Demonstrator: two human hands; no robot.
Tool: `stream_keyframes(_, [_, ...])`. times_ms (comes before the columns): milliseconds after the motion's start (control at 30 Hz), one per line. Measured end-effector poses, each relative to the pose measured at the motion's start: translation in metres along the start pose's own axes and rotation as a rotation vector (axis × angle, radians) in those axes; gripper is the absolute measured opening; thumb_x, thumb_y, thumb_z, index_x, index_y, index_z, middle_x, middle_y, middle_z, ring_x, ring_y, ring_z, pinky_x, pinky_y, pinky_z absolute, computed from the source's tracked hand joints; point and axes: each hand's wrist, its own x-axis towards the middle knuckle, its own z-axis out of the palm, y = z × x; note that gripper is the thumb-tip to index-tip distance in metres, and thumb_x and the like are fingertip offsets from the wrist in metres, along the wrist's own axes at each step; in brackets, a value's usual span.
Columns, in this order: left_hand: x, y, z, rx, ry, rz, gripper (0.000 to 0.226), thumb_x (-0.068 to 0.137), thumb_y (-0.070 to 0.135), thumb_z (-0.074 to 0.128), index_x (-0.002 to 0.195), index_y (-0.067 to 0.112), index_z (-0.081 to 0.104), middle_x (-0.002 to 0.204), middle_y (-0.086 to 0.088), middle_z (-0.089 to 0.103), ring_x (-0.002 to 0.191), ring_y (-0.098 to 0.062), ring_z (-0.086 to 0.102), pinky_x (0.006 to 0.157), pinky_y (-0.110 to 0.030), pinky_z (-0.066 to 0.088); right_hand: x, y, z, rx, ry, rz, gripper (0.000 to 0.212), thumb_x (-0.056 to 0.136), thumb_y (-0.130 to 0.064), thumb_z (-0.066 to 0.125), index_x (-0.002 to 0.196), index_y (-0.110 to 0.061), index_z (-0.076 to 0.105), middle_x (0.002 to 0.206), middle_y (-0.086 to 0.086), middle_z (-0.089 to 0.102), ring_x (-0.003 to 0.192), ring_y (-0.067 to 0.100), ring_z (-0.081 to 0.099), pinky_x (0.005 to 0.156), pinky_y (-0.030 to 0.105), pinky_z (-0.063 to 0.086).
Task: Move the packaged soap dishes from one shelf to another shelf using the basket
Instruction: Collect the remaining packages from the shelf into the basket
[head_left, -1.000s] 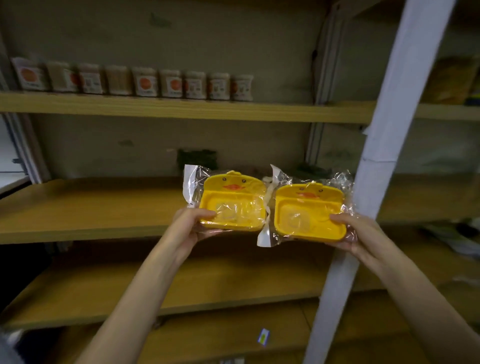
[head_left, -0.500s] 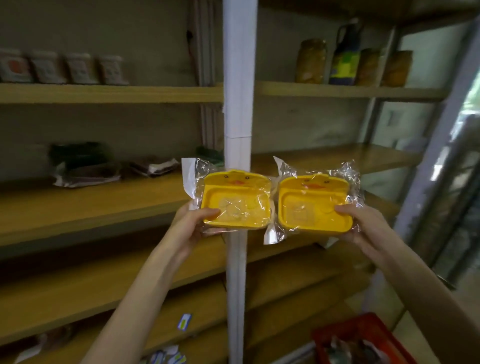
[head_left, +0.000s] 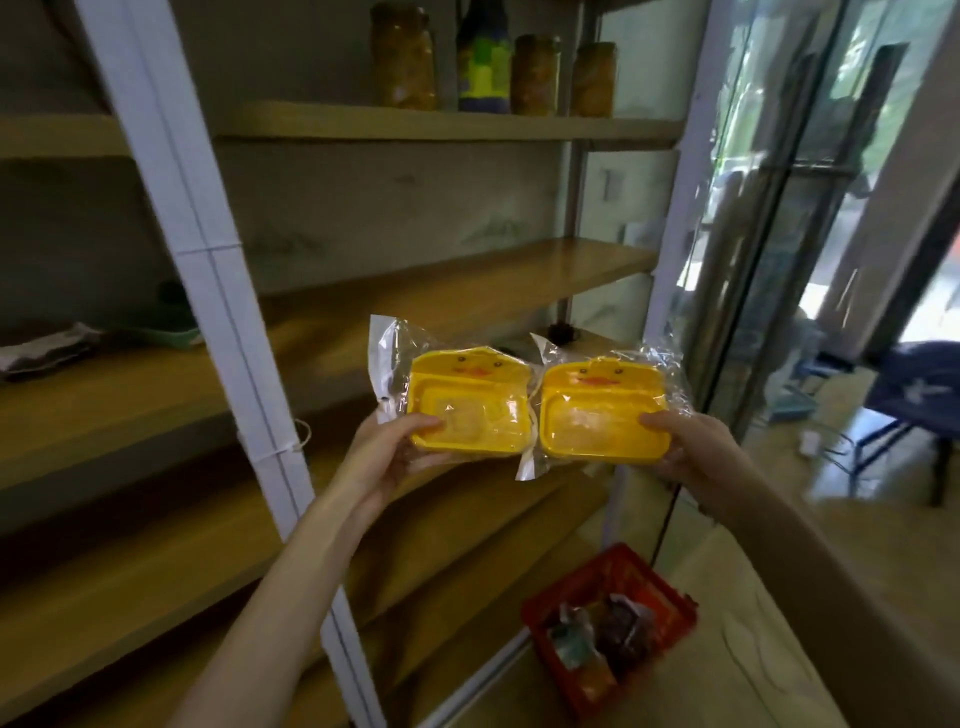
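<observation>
Two yellow duck-faced soap dishes in clear plastic wrap are held side by side in front of the wooden shelves. My left hand (head_left: 387, 449) grips the left soap dish (head_left: 467, 405) by its lower left corner. My right hand (head_left: 685, 449) grips the right soap dish (head_left: 602, 410) by its lower right corner. A red basket (head_left: 660, 592) stands on the floor below and to the right, with several packaged items inside it.
A white shelf post (head_left: 218, 291) runs down left of my hands. Jars and a bottle (head_left: 483, 57) stand on the upper shelf (head_left: 441, 124). Dark packets (head_left: 47, 351) lie on the left shelf. Glass doors (head_left: 779, 208) and a blue chair (head_left: 919, 395) are at right.
The view has swung right along the shelving; both hands keep the soap dishes. The white post now lies left of them, and the red basket shows more fully.
</observation>
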Motion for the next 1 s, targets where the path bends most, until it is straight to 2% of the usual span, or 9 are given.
stream_keyframes(100, [0.032, -0.025, 0.025, -0.028, 0.030, -0.075, 0.049, 0.087, 0.006, 0.073, 0.133, 0.014, 0.056, 0.120, -0.013, 0.072, 0.103, -0.033, 0.072, 0.082, -0.050, 0.060, 0.025, 0.005, -0.024, 0.002, 0.005, 0.032, 0.017, 0.091, -0.006, 0.069, 0.105, 0.002, 0.062, 0.089, 0.013, 0.065, 0.065, 0.019, 0.070, 0.055, 0.032, 0.060])
stream_keyframes(200, [0.066, -0.047, 0.051, -0.063, 0.032, -0.136, 0.039, 0.089, 0.011, 0.071, 0.125, 0.013, 0.058, 0.119, -0.015, 0.072, 0.101, -0.032, 0.073, 0.081, -0.048, 0.060, 0.056, 0.004, -0.047, 0.005, -0.016, 0.048, 0.016, 0.091, -0.002, 0.068, 0.106, 0.001, 0.062, 0.089, 0.012, 0.068, 0.074, 0.023, 0.071, 0.050, 0.027, 0.057])
stream_keyframes(300, [0.103, -0.070, 0.076, -0.086, 0.037, -0.162, 0.035, 0.089, 0.015, 0.070, 0.122, 0.015, 0.059, 0.117, -0.013, 0.072, 0.101, -0.031, 0.073, 0.079, -0.044, 0.062, 0.094, 0.002, -0.069, 0.030, -0.063, 0.064, 0.007, 0.094, 0.002, 0.062, 0.095, -0.004, 0.058, 0.061, 0.000, 0.065, 0.049, 0.010, 0.066, 0.042, 0.022, 0.052])
stream_keyframes(433, [0.150, -0.099, 0.100, -0.089, 0.062, -0.201, 0.038, 0.088, 0.017, 0.071, 0.124, 0.015, 0.058, 0.117, -0.013, 0.072, 0.102, -0.032, 0.073, 0.080, -0.042, 0.062, 0.148, 0.004, -0.095, -0.003, -0.045, 0.065, 0.023, 0.091, -0.003, 0.066, 0.113, -0.004, 0.062, 0.109, 0.015, 0.067, 0.086, 0.026, 0.073, 0.054, 0.029, 0.060])
stream_keyframes(500, [0.171, -0.112, 0.109, -0.083, 0.072, -0.217, 0.041, 0.087, 0.017, 0.072, 0.126, 0.013, 0.058, 0.115, -0.013, 0.073, 0.101, -0.031, 0.073, 0.077, -0.040, 0.063, 0.176, 0.010, -0.108, -0.011, -0.063, 0.073, 0.037, 0.091, -0.006, 0.067, 0.126, -0.001, 0.059, 0.121, 0.018, 0.064, 0.104, 0.033, 0.068, 0.060, 0.031, 0.062])
stream_keyframes(667, [0.206, -0.141, 0.131, -0.114, 0.109, -0.264, 0.037, 0.088, 0.015, 0.072, 0.123, 0.009, 0.060, 0.101, -0.010, 0.077, 0.091, -0.028, 0.074, 0.064, -0.033, 0.064, 0.234, 0.025, -0.137, 0.010, -0.099, 0.139, 0.022, 0.092, -0.006, 0.065, 0.113, -0.007, 0.062, 0.120, 0.018, 0.065, 0.094, 0.027, 0.072, 0.060, 0.031, 0.061])
stream_keyframes(800, [0.225, -0.160, 0.150, -0.166, 0.158, -0.293, 0.040, 0.088, 0.016, 0.073, 0.125, 0.007, 0.060, 0.116, -0.017, 0.072, 0.097, -0.030, 0.073, 0.067, -0.035, 0.064, 0.275, 0.048, -0.160, 0.061, -0.106, 0.226, 0.023, 0.093, -0.003, 0.064, 0.116, -0.008, 0.061, 0.115, 0.011, 0.067, 0.098, 0.028, 0.068, 0.060, 0.031, 0.061])
stream_keyframes(867, [0.231, -0.171, 0.158, -0.182, 0.169, -0.298, 0.044, 0.087, 0.016, 0.074, 0.128, 0.008, 0.059, 0.120, -0.017, 0.071, 0.102, -0.030, 0.072, 0.069, -0.035, 0.064, 0.297, 0.060, -0.173, 0.046, -0.087, 0.263, 0.034, 0.090, -0.004, 0.068, 0.123, -0.003, 0.060, 0.114, 0.011, 0.067, 0.099, 0.029, 0.068, 0.063, 0.036, 0.062])
stream_keyframes(1000, [0.239, -0.197, 0.178, -0.202, 0.211, -0.303, 0.044, 0.089, 0.016, 0.073, 0.130, 0.011, 0.059, 0.122, -0.016, 0.071, 0.110, -0.032, 0.070, 0.084, -0.042, 0.061, 0.341, 0.071, -0.197, 0.005, -0.096, 0.306, 0.067, 0.075, -0.011, 0.083, 0.136, 0.000, 0.056, 0.122, 0.015, 0.068, 0.107, 0.033, 0.069, 0.091, 0.050, 0.057])
